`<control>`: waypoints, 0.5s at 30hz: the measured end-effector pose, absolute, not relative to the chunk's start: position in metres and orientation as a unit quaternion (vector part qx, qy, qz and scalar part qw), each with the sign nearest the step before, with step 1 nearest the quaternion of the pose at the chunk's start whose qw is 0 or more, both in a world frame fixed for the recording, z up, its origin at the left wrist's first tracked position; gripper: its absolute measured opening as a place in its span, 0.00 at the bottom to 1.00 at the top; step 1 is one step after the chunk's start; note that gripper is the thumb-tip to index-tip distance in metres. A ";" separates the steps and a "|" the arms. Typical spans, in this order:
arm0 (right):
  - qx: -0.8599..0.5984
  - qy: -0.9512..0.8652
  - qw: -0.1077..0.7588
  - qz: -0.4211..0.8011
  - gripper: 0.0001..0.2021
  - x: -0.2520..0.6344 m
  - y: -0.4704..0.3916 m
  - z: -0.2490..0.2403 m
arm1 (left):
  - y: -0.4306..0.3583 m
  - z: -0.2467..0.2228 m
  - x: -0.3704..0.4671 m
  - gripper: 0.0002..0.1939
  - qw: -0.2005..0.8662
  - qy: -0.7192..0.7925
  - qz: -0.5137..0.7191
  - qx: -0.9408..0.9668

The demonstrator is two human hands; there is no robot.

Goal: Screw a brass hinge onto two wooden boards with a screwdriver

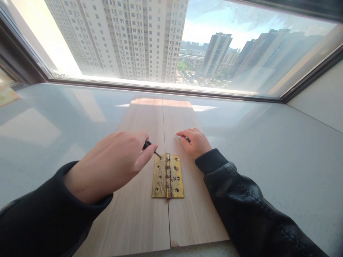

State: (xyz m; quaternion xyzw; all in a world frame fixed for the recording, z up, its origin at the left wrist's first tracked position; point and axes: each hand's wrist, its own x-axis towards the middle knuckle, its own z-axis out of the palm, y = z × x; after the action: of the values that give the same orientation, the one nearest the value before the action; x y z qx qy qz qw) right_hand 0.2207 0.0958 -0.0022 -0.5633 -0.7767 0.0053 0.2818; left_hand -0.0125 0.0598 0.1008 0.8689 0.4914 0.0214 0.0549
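My left hand (115, 160) is closed around the black handle of a screwdriver (146, 144). Its thin shaft slants down to the right, and the tip meets the upper left hole of a brass hinge (160, 184). The hinge lies opened flat across the seam between two wooden boards (134, 217), its worn leaves showing several holes. Beyond its upper right corner, my right hand (194, 142) rests low over the right board. Small thin metal pieces (188, 139) stick out between its bent fingers; they look like screws, but the fingers partly hide them.
Both boards lie on a glossy white sill (249, 153) with bright reflections. A dark-framed window (160, 85) bounds the far side, with tall buildings outside. A white wall (321, 91) rises at the right, and a yellowish object (8, 95) sits at the left edge.
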 end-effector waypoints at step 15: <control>-0.600 -0.678 0.421 0.046 0.10 0.220 0.095 0.001 | 0.051 0.098 -0.004 0.29 -0.042 0.543 0.044 0.838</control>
State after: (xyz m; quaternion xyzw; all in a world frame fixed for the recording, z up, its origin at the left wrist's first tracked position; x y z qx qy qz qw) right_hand 0.2203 0.0950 0.0013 -0.6003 -0.6783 0.0464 0.4212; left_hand -0.0039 0.0506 0.0982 0.8377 0.5426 0.0439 -0.0424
